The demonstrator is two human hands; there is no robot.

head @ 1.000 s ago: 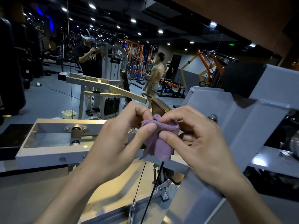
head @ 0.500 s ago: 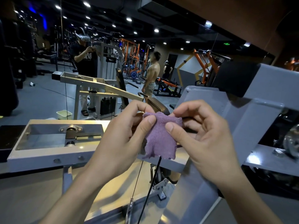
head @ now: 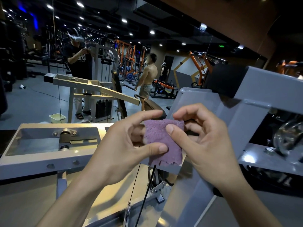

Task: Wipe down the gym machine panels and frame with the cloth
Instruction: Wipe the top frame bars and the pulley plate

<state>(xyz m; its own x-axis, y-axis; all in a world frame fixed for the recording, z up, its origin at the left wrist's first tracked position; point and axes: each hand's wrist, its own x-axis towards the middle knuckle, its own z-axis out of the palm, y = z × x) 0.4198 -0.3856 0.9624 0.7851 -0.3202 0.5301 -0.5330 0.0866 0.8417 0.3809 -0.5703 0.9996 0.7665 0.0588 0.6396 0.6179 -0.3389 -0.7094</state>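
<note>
Both hands hold the purple cloth (head: 164, 141) up above the grey machine frame (head: 49, 158). The left hand (head: 121, 154) pinches its nine o'clock edge by the thumb; the right hand (head: 206, 145) pinches its three o'clock edge.

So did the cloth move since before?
Yes. The cloth got spread flatter and wider between both hands, still in front of the grey frame.

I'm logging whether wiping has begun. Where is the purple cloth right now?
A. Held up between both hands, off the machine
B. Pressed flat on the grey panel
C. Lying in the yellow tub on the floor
A: the purple cloth is pinched by the left hand and the right hand, off the machine.
</note>
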